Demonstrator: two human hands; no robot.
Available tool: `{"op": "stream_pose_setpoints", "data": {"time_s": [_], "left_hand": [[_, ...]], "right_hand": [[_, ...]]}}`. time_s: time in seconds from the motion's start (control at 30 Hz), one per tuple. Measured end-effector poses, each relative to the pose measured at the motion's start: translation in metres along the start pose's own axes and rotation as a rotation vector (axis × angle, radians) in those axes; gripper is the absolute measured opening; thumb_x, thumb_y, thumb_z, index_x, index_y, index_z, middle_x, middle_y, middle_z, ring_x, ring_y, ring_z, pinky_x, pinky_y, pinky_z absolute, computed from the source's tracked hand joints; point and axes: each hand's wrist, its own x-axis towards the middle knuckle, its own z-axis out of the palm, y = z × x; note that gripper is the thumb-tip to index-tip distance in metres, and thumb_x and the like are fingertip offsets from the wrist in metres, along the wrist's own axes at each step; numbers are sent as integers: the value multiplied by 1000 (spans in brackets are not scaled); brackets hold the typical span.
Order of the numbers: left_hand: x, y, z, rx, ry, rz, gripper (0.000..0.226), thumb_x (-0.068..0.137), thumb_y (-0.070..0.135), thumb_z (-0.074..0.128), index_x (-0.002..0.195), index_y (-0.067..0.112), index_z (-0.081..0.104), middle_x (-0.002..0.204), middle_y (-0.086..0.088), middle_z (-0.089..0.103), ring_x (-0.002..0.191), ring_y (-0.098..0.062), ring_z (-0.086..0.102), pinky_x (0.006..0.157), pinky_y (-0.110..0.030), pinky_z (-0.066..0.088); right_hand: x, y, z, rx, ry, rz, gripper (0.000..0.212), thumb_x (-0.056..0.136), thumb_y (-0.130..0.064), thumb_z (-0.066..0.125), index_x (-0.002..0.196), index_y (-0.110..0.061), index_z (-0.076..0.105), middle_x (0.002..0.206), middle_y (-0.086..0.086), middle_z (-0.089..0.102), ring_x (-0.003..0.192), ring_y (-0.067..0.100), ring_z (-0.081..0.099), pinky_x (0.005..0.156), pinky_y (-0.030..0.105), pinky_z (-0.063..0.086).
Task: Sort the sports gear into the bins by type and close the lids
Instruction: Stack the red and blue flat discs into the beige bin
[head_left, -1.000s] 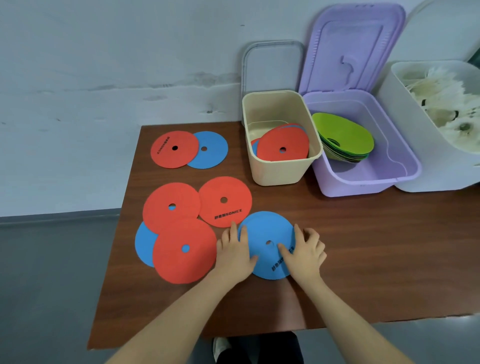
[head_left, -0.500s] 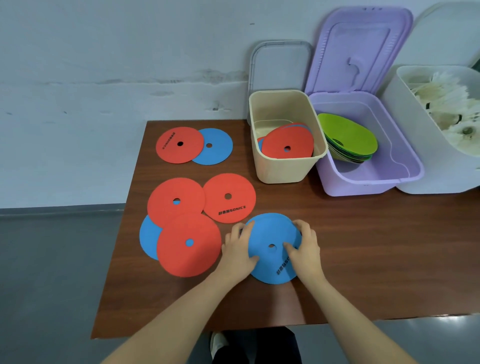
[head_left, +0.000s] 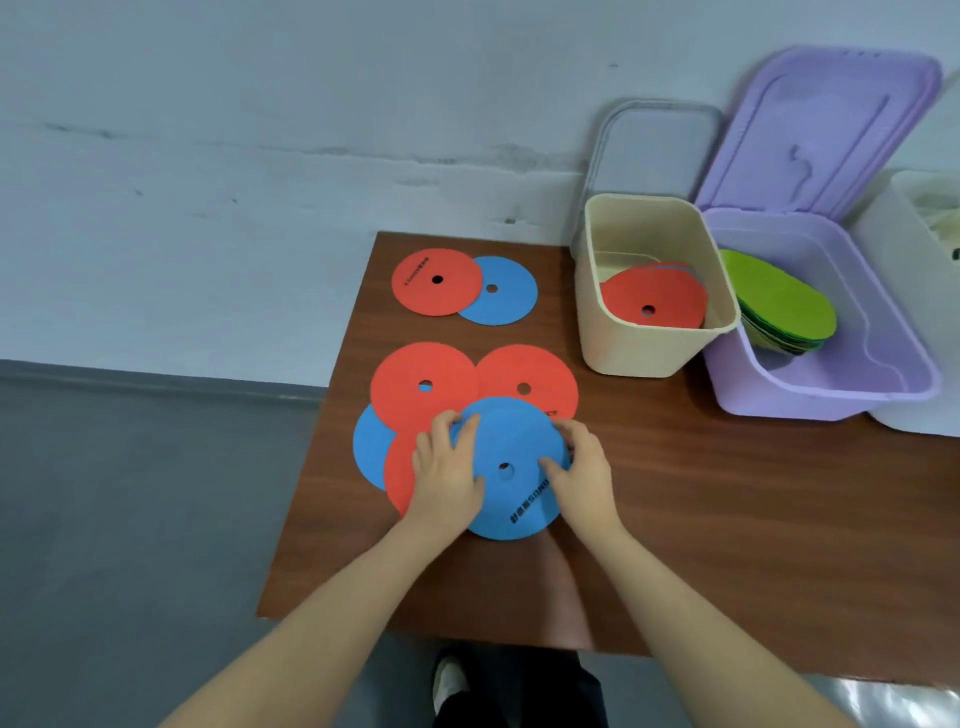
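Note:
A blue flat disc (head_left: 511, 447) with black lettering lies partly over a cluster of red discs (head_left: 415, 374) near the table's left front. My left hand (head_left: 447, 478) grips its upper-left edge with curled fingers. My right hand (head_left: 582, 473) pinches its right edge, thumb on top. Another red disc (head_left: 535, 374) and a blue one (head_left: 369, 447) peek out beneath. Farther back lie a red disc (head_left: 434, 283) and a blue disc (head_left: 506, 301). The beige bin (head_left: 639, 348) holds red and blue discs.
A purple bin (head_left: 810, 395) with its lid (head_left: 821, 135) raised holds green discs (head_left: 784, 301). A grey lid (head_left: 654, 150) leans on the wall behind the beige bin. A white bin (head_left: 883, 239) stands at the far right. The brown table (head_left: 727, 519) ends at left over grey floor.
Both hands have closed on the blue disc's edges and carried it left and back, so it now overlaps the red discs. The camera view has shifted left.

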Motion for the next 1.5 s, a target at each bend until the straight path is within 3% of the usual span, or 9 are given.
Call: {"op": "stream_pose_setpoints", "data": {"time_s": [0.17, 0.27, 0.63, 0.97, 1.07, 1.2, 1.33, 1.4, 1.5], "left_hand": [[5, -47, -16, 66, -145, -199, 79, 86, 25, 61, 147, 14, 14, 149, -17, 11, 131, -34, 25, 107, -39, 24], [0, -59, -15, 73, -244, -309, 82, 88, 36, 59, 147, 9, 9, 151, -21, 9, 136, -37, 17, 108, -43, 23], [-13, -40, -2, -214, -272, -192, 77, 88, 28, 60, 148, 14, 13, 151, -9, 17, 135, -30, 17, 110, -42, 24], [-19, -34, 6, -1, -283, -98, 79, 88, 31, 60, 148, 16, 11, 154, -9, 15, 138, -28, 17, 110, -39, 22], [-18, -35, 6, -19, -279, -105, 83, 85, 30, 64, 148, 19, 11, 153, -7, 17, 136, -28, 19, 108, -40, 25], [-12, -36, 1, -37, -304, -79, 94, 81, 28, 68, 149, 20, 3, 152, -5, 17, 134, -29, 19, 107, -42, 25], [-3, -39, -5, -40, -356, -24, 105, 76, 30, 72, 148, 25, -5, 150, -2, 18, 132, -30, 19, 105, -44, 25], [0, -40, -4, -70, -361, -23, 108, 74, 32, 73, 148, 27, -5, 146, -4, 22, 130, -31, 21, 104, -44, 27], [3, -38, -4, -154, -343, -31, 108, 71, 34, 76, 148, 29, 1, 131, -6, 25, 119, -27, 31, 102, -40, 34]], "right_hand": [[11, -20, 44, -266, -156, 32, 56, 88, -20, 56, 140, -18, 36, 129, 9, 43, 118, 30, 42, 97, 38, 34], [5, -21, 56, -416, -149, 74, 62, 88, -30, 55, 143, -18, 29, 129, 11, 38, 117, 34, 38, 96, 42, 32], [-14, -9, 63, -310, 47, 254, 61, 81, -34, 66, 134, -15, 41, 129, 12, 35, 115, 34, 36, 97, 42, 30], [-14, 6, 40, -177, -14, 300, 56, 76, -24, 71, 126, -24, 46, 128, 7, 33, 116, 29, 32, 100, 40, 23], [-16, 7, 37, -97, -16, 239, 51, 75, -16, 70, 118, -26, 44, 120, -1, 43, 114, 22, 40, 97, 40, 23], [-25, 4, 29, -73, -5, 71, 49, 78, -9, 66, 117, -29, 45, 116, -11, 50, 109, 8, 47, 82, 23, 14], [-32, 3, 21, -12, 0, -44, 56, 81, -6, 64, 129, -25, 44, 125, -10, 51, 112, 8, 48, 102, 33, 30], [-34, 2, 16, -10, 4, -106, 54, 82, -5, 63, 128, -26, 47, 119, -15, 52, 111, 9, 50, 102, 42, 38], [-36, -3, 5, -52, 18, -152, 50, 84, -5, 62, 128, -25, 50, 111, -15, 52, 109, 11, 50, 100, 36, 37]]}}
